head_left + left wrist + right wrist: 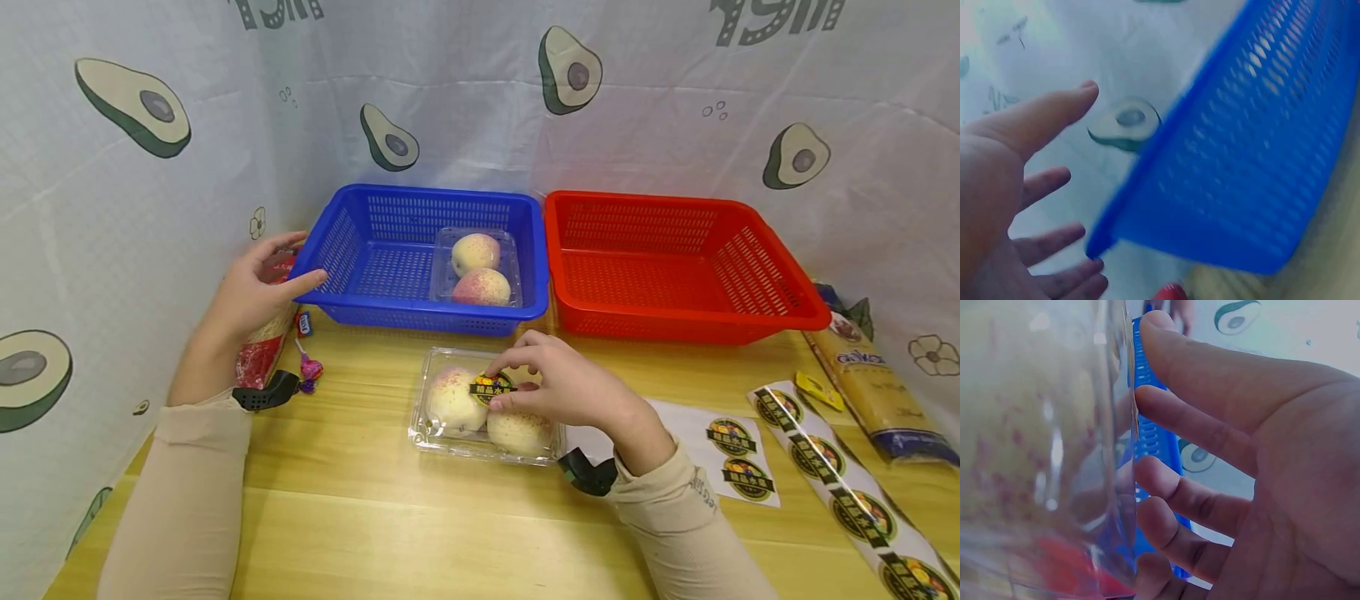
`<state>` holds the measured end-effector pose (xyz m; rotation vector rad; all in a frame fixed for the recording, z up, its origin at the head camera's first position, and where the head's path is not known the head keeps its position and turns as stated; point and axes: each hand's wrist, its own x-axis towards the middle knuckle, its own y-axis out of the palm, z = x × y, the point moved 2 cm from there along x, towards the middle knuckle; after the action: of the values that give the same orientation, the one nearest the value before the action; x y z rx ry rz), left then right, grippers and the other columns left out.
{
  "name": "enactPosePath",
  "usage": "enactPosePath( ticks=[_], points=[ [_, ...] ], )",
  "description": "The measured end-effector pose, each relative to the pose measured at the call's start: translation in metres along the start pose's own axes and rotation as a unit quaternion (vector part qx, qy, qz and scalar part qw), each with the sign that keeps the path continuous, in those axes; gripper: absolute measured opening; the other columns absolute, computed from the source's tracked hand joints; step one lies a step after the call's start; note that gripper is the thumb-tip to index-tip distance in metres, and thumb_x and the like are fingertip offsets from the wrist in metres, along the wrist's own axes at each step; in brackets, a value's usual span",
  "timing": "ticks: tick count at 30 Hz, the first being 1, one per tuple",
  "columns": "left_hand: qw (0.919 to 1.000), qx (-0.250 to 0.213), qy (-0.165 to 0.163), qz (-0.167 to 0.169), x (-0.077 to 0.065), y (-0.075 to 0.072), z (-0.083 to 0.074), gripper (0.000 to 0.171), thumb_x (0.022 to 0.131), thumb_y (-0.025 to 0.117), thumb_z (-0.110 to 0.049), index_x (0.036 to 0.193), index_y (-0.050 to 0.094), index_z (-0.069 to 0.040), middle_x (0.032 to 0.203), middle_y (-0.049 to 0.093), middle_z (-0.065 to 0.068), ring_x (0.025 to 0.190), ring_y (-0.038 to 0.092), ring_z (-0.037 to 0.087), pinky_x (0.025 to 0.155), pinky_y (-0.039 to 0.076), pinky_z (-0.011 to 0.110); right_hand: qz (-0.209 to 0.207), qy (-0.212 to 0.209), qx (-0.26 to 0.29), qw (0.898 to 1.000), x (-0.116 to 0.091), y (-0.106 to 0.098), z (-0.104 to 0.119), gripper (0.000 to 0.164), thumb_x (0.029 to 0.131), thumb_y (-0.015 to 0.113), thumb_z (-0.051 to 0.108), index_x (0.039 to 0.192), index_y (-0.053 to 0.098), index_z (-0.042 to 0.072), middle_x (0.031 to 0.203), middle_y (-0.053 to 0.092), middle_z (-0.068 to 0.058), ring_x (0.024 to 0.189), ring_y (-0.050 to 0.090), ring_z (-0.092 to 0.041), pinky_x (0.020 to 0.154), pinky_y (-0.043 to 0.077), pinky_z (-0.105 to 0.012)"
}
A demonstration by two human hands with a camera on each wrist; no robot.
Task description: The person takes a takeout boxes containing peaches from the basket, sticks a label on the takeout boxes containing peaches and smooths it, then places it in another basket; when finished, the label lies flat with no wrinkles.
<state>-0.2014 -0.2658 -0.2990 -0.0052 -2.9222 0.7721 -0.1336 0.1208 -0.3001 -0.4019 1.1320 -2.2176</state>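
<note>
A clear plastic fruit box point(427, 442) with two peaches point(454, 402) inside sits on the wooden table in front of the baskets. On its lid lies a round black-and-gold label point(491, 389). My right hand point(573, 385) is over the box, its fingertips touching the lid around the label; in the right wrist view the slightly bent fingers point(1194, 425) meet the clear plastic. My left hand point(251, 287) is at the left end of the blue basket point(420, 312), thumb and fingers spread beside its rim, as the left wrist view also shows.
Another boxed pair of peaches point(480, 287) is inside the blue basket. Beside it stands a red basket point(690, 325). Label sheets point(693, 429) and a label strip point(817, 433) lie at right, near a yellow packet point(877, 375). Left are a lollipop point(309, 367) and a red package point(258, 358).
</note>
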Motion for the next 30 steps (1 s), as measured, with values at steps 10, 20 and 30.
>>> enactPosePath(
  ticks=[10,20,30],
  points=[
    [0.9958,0.030,-0.061,0.061,0.008,0.008,0.023,0.090,0.093,0.071,-0.048,0.163,0.019,-0.025,0.163,0.019,0.020,0.146,0.022,0.044,0.111,0.026,0.067,-0.014,-0.011,0.012,1.000,0.001,-0.003,-0.003,0.028,0.086,0.083,0.032,0.110,0.078,0.018,0.101,0.061,0.000,0.095,0.055,-0.021,0.081,0.051,-0.043],
    [0.9930,0.061,-0.075,0.069,0.010,0.010,0.026,0.091,0.091,0.069,-0.055,0.162,0.021,-0.026,0.164,0.017,0.020,0.145,0.022,0.047,0.110,0.027,0.066,-0.034,0.021,-0.012,0.999,0.002,-0.005,-0.018,0.052,0.079,0.087,0.041,0.124,0.072,0.017,0.126,0.063,-0.008,0.120,0.047,-0.035,0.098,0.040,-0.053],
    [0.9931,0.060,-0.072,0.071,0.012,0.011,0.025,0.088,0.092,0.070,-0.053,0.162,0.024,-0.025,0.163,0.020,0.020,0.144,0.026,0.048,0.109,0.031,0.065,0.066,0.051,0.057,0.995,-0.002,-0.003,-0.030,0.068,0.088,0.077,0.047,0.147,0.054,0.021,0.128,0.056,-0.010,0.114,0.055,-0.027,0.091,0.049,-0.047]
  ],
)
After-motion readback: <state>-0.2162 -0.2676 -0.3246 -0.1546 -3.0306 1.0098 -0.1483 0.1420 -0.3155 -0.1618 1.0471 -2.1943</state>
